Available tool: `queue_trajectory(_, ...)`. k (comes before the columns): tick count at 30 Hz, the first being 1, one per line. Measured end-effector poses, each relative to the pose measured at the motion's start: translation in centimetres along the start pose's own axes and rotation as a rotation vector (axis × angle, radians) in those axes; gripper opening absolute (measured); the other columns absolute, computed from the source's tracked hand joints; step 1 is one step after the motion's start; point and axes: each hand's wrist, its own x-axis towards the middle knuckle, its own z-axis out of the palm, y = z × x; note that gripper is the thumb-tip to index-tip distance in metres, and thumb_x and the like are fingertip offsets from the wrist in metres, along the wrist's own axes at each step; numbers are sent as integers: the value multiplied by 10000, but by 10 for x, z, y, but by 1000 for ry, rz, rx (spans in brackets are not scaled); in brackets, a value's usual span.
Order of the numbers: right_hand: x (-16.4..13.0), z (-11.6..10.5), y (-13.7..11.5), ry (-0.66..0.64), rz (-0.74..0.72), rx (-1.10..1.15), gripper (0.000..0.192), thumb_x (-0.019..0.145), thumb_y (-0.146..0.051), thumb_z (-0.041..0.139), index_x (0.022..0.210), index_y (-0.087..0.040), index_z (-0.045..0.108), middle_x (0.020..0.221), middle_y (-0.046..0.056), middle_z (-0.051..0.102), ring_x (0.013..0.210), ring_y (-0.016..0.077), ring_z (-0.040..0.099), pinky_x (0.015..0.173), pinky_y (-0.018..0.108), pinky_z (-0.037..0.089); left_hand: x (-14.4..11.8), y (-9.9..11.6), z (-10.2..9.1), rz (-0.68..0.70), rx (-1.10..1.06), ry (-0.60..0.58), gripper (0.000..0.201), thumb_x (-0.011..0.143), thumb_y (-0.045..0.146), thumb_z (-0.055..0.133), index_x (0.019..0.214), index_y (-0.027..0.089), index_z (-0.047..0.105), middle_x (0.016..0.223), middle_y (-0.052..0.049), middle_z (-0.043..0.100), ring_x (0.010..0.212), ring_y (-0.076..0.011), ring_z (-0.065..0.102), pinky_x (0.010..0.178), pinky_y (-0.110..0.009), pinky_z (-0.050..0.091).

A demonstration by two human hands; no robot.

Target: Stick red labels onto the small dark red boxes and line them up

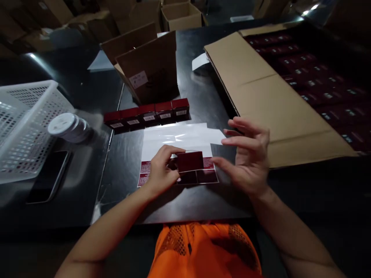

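2 hands (162, 170) (249, 158) flank a dark red box (190, 161), left fingers (174, 151) pinching it.

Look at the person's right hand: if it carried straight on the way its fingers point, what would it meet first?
The right hand points leftward, fingers spread. First in its line is the small dark red box pinched by the left hand above the sticker sheet. The gap looks short, though depth is unclear.

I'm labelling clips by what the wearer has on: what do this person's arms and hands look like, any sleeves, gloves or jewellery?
Both forearms are bare up to where the frame cuts them off, with no sleeves in view. The left hand and right hand wear no gloves. No rings, watch or wristband can be made out in the dim light. Below the arms an orange mesh garment shows at the person's torso.
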Motion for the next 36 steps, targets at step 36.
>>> queue_trajectory(36,3,1,-9,-389,994,387,271,672,-427,874,764,-190,780,728,29,719,613,134,627,532,219,494,-3,-4,5,132,57,4,387,745,57,749,1072,237,648,956,-19,671,885,-165,669,736,-277,573)
